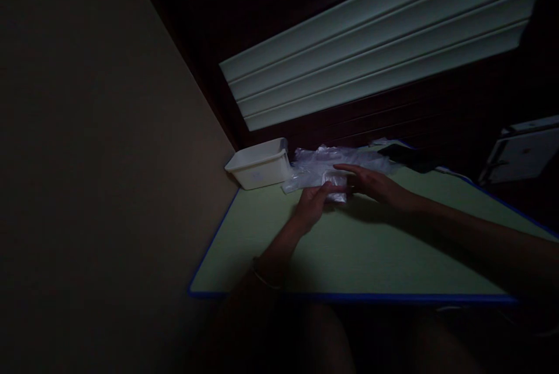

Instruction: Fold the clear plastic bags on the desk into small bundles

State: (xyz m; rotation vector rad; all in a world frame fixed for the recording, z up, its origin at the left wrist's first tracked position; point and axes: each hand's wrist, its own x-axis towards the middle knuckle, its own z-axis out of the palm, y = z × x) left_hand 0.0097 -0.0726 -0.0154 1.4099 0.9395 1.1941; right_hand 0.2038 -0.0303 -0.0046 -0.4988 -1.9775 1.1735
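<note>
Packet [335,179], clear plastic: held over the table [371,263], towards its far edge. Left hand [311,206]: pinched the packet, thumb uppermost. Right hand [374,183]: fingers parted alongside; grip could not be told. Light, even pressure probably suited such slippery plastic.

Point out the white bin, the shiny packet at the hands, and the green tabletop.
White bin [268,172]: head view, on its front wall.
Shiny packet [335,180]: head view, on its upper part.
Green tabletop [371,263]: head view, on a bare part near the front edge.
</note>
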